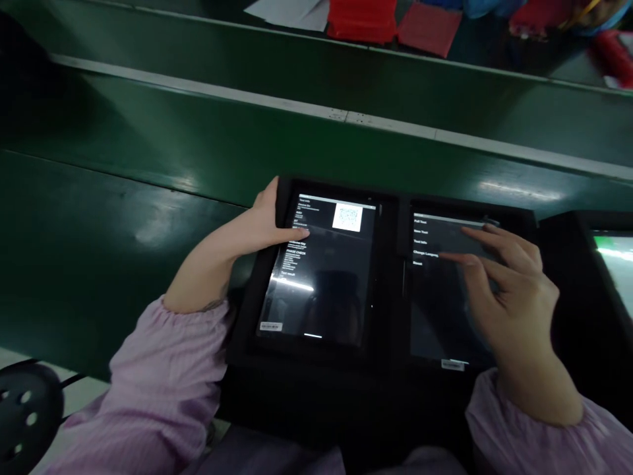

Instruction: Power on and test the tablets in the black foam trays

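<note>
Two tablets with lit dark screens lie side by side in a black tray. The left tablet shows lines of text and a QR code. My left hand grips the tray's left side, its thumb stretched over that tablet's screen and its other fingers mostly hidden behind the edge. A short menu list fills the upper left of the right tablet. Over it is my right hand, holding nothing, with fingers apart and a fingertip at the "Change Language" line; whether it touches the glass I cannot tell.
The tray is at the green workbench, which has a pale metal strip along it. Beyond lie red stacks and white paper. Another black case with a bright screen stands at right. A round stool is lower left.
</note>
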Available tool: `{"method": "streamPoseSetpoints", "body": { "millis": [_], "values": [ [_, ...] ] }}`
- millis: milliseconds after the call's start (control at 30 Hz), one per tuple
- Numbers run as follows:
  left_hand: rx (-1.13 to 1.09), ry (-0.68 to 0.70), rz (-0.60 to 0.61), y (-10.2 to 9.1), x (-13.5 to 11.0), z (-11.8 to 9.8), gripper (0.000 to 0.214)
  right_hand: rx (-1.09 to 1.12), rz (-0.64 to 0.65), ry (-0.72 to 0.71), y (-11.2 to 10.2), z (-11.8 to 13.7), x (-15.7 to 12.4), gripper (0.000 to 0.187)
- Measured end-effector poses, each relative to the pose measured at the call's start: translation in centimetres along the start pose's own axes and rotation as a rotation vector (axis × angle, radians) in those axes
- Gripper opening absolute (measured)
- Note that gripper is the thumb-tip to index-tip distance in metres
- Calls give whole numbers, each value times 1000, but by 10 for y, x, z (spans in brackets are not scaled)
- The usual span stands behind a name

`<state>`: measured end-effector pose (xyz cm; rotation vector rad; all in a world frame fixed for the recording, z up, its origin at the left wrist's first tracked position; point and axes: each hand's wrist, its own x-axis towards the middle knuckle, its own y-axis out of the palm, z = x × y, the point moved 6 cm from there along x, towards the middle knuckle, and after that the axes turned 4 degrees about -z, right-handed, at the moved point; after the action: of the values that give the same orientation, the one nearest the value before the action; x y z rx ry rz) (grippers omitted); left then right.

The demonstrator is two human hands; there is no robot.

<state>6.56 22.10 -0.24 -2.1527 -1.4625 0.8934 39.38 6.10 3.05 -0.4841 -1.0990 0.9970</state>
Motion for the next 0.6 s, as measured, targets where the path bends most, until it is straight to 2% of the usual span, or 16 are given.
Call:
{"method": "streamPoseSetpoints", "body": {
  "millis": [100,200,367,467,600],
  "values": [
    [-16,-40,-77,-1,0,5,116,-74,36,-15,8,-8,-1,29],
    [-74,-98,-141,-3,0,7,104,-74,79,20,17,-17,-4,32],
    [-237,-124,-152,-3,0,0,77,-78,71,38,28,-23,-6,39],
    [-278,-118,-153,-1,3,1,75,-106,33,5,26,-21,-5,46],
    [-274,-74,-178,5,12,13,79,-119,-7,18,17,-18,-1,51]
  ]
}}
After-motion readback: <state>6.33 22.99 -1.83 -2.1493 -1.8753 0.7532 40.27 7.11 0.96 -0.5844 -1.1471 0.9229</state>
